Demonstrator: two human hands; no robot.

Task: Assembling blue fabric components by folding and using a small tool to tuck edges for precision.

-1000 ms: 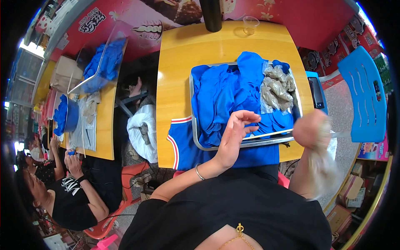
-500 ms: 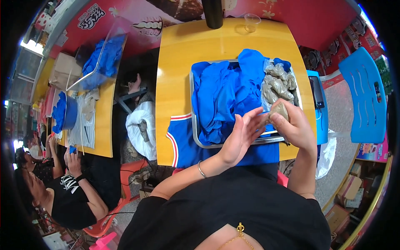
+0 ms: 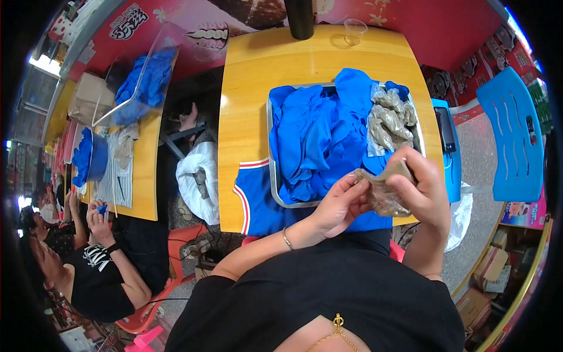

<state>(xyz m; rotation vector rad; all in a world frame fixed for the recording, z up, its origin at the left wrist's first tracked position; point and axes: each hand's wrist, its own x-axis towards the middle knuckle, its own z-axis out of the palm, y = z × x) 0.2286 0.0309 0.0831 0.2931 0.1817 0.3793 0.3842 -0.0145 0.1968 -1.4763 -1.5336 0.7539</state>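
**Crumpled brown bundle (image 3: 384, 196) gripped from both sides**

The left hand (image 3: 342, 204) pinches the bundle's left end between thumb and fingertips; the right hand (image 3: 423, 186) closes thumb and fingers on its right side. It is held up near the metal tray's (image 3: 270, 141) near right corner, toward the tabletop's (image 3: 252, 88) near edge. Blue pieces (image 3: 302, 129) heap the tray, with brown wads (image 3: 390, 120) at its right edge. Blue cloth (image 3: 258, 196) trimmed red and white lies under the tray's near left corner. A clear cup (image 3: 355, 32) stands by the tabletop's far edge. A blue chair (image 3: 509, 135) stands right; a seated person (image 3: 97, 270) works at another table (image 3: 146, 182) on the left.
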